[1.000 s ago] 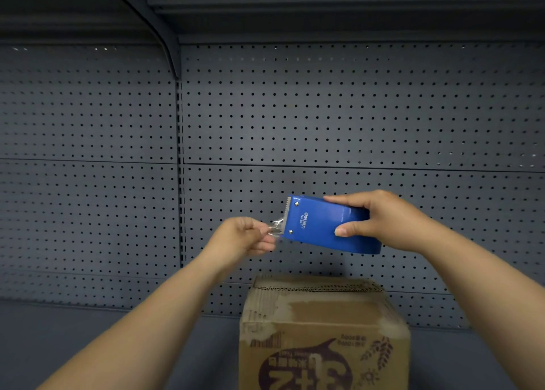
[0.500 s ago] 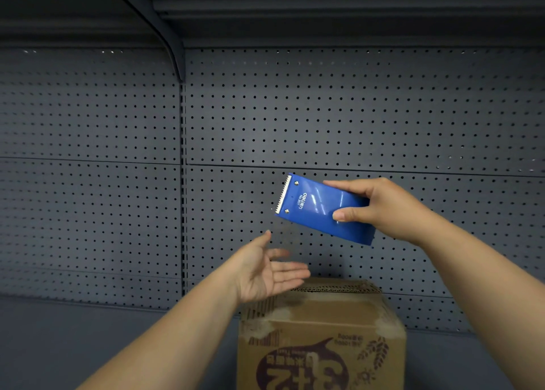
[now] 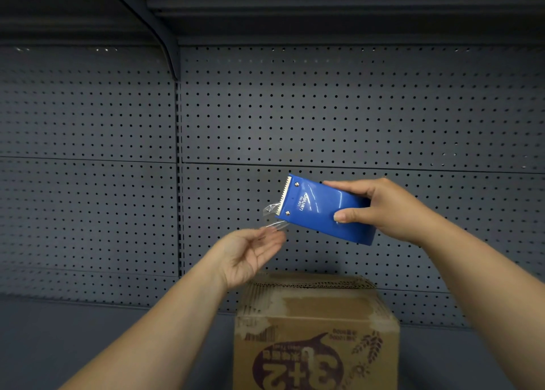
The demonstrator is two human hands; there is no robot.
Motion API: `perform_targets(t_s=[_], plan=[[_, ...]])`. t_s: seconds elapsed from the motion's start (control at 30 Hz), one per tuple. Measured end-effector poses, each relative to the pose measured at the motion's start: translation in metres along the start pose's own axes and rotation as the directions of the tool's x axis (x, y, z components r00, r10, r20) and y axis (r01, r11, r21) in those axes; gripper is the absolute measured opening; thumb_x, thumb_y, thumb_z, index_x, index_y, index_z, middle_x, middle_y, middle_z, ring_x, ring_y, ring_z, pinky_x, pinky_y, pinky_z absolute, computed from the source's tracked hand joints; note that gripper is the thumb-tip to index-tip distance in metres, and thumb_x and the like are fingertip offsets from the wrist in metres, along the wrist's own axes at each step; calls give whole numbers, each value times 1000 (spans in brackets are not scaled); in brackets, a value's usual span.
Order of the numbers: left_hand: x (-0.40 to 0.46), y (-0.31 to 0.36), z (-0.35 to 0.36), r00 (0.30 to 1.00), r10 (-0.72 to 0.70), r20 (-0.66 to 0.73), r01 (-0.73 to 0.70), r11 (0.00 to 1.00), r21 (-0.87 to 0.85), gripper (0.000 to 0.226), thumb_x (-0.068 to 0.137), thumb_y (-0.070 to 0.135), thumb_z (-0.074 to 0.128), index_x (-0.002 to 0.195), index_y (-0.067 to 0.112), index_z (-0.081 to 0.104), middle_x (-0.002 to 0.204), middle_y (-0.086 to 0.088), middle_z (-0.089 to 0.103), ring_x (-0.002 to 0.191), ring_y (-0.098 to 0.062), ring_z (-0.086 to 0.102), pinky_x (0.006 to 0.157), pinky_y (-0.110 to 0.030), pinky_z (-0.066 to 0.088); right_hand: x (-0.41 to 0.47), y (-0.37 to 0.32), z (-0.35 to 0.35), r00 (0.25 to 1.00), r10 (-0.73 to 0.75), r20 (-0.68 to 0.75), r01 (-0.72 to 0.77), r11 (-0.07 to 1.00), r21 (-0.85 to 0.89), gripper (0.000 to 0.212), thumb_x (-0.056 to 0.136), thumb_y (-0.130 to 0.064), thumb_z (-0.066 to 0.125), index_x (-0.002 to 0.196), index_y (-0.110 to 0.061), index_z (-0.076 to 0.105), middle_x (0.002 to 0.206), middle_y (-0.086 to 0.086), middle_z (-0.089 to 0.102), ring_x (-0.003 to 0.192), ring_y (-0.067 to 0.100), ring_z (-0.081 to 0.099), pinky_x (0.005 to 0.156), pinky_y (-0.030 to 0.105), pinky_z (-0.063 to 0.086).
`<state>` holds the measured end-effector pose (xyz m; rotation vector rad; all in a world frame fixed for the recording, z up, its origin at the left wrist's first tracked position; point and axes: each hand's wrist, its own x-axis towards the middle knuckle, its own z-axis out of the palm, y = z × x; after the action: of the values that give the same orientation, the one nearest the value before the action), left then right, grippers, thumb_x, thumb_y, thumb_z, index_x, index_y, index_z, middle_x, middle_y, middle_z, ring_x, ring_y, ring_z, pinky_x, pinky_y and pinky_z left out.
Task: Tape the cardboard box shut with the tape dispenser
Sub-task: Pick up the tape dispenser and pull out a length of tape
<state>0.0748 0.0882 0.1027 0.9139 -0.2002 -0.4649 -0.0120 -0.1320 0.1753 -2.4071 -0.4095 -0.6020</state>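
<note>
**Desk:** What is happening here?

**Photographer:** A person is holding a blue tape dispenser (image 3: 324,209) in the air above a cardboard box (image 3: 315,330), which is sitting at 6 o'clock in the view. The right hand (image 3: 392,209) is gripping the dispenser's body, thumb on the near edge and fingers curled over the far one. The left hand (image 3: 250,254) is lying palm-up with fingers loosely spread, holding nothing, its fingertips reaching toward a crumpled clear tape end (image 3: 274,218) hanging off the serrated blade (image 3: 284,196) at 9 o'clock of the dispenser.

**Desk:** How should the step go?

**Photographer:** I am judging that the loose end needs pinching flat, not bunched, then drawing out straight and clear of the blade teeth before the dispenser is coming down to the box's top seam.

**Desk:** And the setting?

**Photographer:** The box is resting on a dark grey shelf (image 3: 88,339). A grey pegboard back panel (image 3: 354,109) is filling the background, with another shelf's underside (image 3: 324,0) at 12 o'clock.
</note>
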Motion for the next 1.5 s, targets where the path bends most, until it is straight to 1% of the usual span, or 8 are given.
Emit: perform_targets(t_s=[0.17, 0.33, 0.47, 0.73, 0.87, 1.0, 1.3, 1.5], plan=[[2, 10, -1, 989, 114, -94, -118, 992, -45, 22, 88, -12, 40, 98, -4, 58, 78, -19, 71, 64, -23, 71, 72, -34, 57, -2, 1, 2, 1000, 4, 31, -3, 1000, -22, 54, 74, -24, 76, 106, -59, 51, 109, -31, 56, 102, -3, 54, 78, 11, 39], [1, 15, 2, 968, 225, -113, -237, 966, -102, 22, 88, -12, 43, 105, -3, 55, 91, -15, 65, 59, -16, 71, 66, -28, 56, -2, 2, 7, 999, 0, 50, 3, 998, -69, 55, 74, -22, 76, 118, -47, 55, 114, -24, 58, 106, 1, 54, 81, 9, 38], [3, 14, 1, 933, 333, -140, -344, 937, -64, 31, 87, -15, 43, 114, -3, 52, 96, -13, 64, 83, -17, 66, 66, -24, 57, -2, 3, 8, 998, 9, 55, -4, 997, -76, 55, 74, -22, 76, 120, -45, 54, 110, -26, 58, 106, 0, 53, 80, 5, 35], [-3, 22, -20, 792, 543, -279, -541, 836, 92, 35, 88, -12, 46, 120, 0, 52, 110, -10, 62, 94, -13, 63, 87, -26, 50, -5, 14, 7, 986, 120, 117, -89, 966, -242, 57, 76, -35, 73, 124, -51, 48, 121, -17, 58, 102, 9, 51, 76, 17, 41], [-4, 16, -22, 729, 627, -274, -601, 778, 184, 36, 87, -12, 49, 121, 0, 52, 97, -2, 64, 102, -19, 62, 86, -26, 49, -7, 16, 10, 977, 130, 168, -82, 961, -264, 58, 78, -37, 71, 128, -49, 44, 128, -18, 55, 110, 10, 50, 76, 12, 38], [-4, 6, -24, 696, 669, -262, -616, 743, 262, 39, 85, -12, 52, 123, -2, 51, 96, -2, 64, 105, -21, 61, 96, -30, 45, -9, 17, 5, 967, 145, 209, -84, 957, -278, 57, 81, -35, 69, 130, -47, 43, 122, -23, 54, 104, 5, 49, 72, 8, 35], [3, -19, -21, 664, 698, -267, -562, 702, 438, 39, 85, -8, 56, 123, 0, 53, 112, -7, 62, 91, -6, 62, 82, -21, 47, -21, 36, -2, 944, 204, 260, -148, 964, -219, 51, 80, -33, 70, 123, -51, 48, 106, -26, 64, 100, 1, 58, 82, 16, 41], [6, -32, -17, 658, 691, -299, -526, 706, 474, 40, 87, -8, 53, 127, -1, 50, 120, -10, 59, 101, -16, 59, 97, -30, 44, -24, 44, -5, 931, 219, 293, -161, 964, -212, 48, 82, -33, 68, 125, -45, 51, 115, -28, 60, 104, -3, 57, 89, 21, 43]])
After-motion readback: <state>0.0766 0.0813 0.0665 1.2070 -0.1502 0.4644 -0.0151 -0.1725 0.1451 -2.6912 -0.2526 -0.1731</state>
